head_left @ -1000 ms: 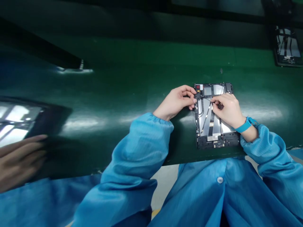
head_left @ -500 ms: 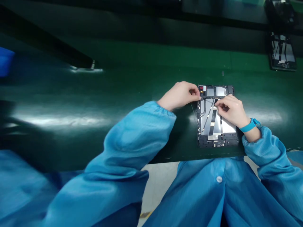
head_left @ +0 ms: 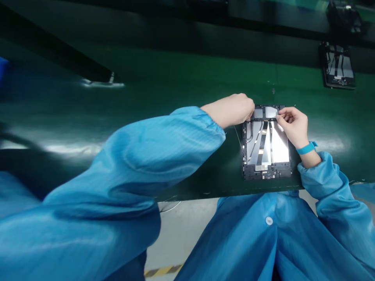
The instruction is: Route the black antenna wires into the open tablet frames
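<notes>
An opened tablet (head_left: 279,148) with a silvery inner plate, dark flat cables and a black frame lies near the front edge of the green bench. Over its upper left corner is my left hand (head_left: 238,109), fingers curled downward and partly hidden; what they hold, if anything, cannot be made out. My right hand (head_left: 293,124) is at the upper right part of the tablet, with thumb and index finger pinched together by the top section. Whatever is between those fingertips is too small to name. A thin wire (head_left: 239,140) runs along the tablet's left side.
A second opened tablet (head_left: 340,68) lies at the back right, with another dark device (head_left: 345,17) behind it. A dark slanted bar (head_left: 64,47) meets a bright metal foot (head_left: 104,84) at the left. The green bench top (head_left: 164,86) ends just in front of me.
My left hand has moved right and over the tablet's upper left corner. My right hand has gone up and right from the middle cables to the top section. The view has shifted slightly.
</notes>
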Action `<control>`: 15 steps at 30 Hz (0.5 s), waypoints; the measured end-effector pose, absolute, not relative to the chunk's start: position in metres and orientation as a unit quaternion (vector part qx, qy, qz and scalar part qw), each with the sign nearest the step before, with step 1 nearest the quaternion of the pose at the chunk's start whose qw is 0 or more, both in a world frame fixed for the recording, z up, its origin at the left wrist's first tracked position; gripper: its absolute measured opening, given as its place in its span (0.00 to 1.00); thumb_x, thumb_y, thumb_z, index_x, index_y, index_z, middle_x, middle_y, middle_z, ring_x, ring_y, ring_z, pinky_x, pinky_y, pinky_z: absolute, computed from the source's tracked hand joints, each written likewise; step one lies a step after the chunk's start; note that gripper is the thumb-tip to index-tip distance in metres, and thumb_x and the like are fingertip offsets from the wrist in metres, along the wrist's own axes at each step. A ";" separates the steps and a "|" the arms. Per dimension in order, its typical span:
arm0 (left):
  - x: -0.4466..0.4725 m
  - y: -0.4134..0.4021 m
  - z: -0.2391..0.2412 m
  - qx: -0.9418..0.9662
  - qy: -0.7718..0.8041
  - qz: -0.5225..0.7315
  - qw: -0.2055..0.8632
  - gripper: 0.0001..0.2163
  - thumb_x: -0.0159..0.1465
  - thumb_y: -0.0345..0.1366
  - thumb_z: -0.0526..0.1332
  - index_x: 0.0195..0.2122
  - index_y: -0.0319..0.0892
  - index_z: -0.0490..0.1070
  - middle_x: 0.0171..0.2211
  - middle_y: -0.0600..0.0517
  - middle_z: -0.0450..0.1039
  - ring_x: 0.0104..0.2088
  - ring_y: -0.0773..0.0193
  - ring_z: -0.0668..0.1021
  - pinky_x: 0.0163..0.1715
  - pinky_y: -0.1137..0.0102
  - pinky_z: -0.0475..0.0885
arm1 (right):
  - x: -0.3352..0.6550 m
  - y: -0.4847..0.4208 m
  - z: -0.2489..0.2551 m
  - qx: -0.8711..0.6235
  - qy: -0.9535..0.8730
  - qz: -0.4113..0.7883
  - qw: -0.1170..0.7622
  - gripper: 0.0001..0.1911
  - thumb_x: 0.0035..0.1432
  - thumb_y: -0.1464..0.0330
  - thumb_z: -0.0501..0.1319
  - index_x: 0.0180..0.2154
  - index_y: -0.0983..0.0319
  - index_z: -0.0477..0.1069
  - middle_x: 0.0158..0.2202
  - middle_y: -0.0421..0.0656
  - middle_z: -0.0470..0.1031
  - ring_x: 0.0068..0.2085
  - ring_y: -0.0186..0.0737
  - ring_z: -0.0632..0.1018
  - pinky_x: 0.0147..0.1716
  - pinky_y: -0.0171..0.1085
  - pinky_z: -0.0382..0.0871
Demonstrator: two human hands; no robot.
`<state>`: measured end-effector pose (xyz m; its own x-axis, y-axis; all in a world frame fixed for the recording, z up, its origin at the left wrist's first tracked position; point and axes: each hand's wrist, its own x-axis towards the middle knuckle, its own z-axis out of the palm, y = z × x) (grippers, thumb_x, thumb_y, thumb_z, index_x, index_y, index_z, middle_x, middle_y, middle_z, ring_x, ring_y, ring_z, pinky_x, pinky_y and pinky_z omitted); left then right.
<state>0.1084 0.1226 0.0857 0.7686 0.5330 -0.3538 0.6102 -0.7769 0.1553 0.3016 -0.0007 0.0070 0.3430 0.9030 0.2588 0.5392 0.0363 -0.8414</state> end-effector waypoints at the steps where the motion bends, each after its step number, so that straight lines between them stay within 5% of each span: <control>1: 0.108 0.118 0.085 0.929 0.320 -0.137 0.130 0.09 0.65 0.28 0.61 0.31 0.39 0.82 0.30 0.44 0.78 0.37 0.52 0.82 0.43 0.64 0.73 | 0.305 0.003 0.007 -0.678 -0.530 0.187 0.473 0.05 0.57 0.71 0.65 0.37 0.59 0.78 0.32 0.39 0.80 0.31 0.37 0.75 0.36 0.39 0.72; 9: 0.114 0.046 0.071 0.885 0.425 -0.037 0.189 0.13 0.69 0.35 0.60 0.49 0.33 0.77 0.45 0.35 0.81 0.46 0.43 0.85 0.47 0.58 0.78 | 0.311 0.001 0.017 -0.600 -0.749 0.048 0.277 0.13 0.59 0.77 0.60 0.41 0.59 0.81 0.33 0.44 0.81 0.40 0.47 0.77 0.42 0.44 0.68; 15: 0.128 0.022 0.069 0.868 0.461 -0.039 0.183 0.16 0.71 0.30 0.54 0.54 0.26 0.72 0.50 0.27 0.78 0.52 0.37 0.83 0.51 0.54 0.78 | 0.319 -0.018 0.018 -0.589 -0.704 0.169 0.359 0.12 0.56 0.74 0.64 0.42 0.58 0.80 0.32 0.39 0.81 0.34 0.39 0.77 0.40 0.41 0.71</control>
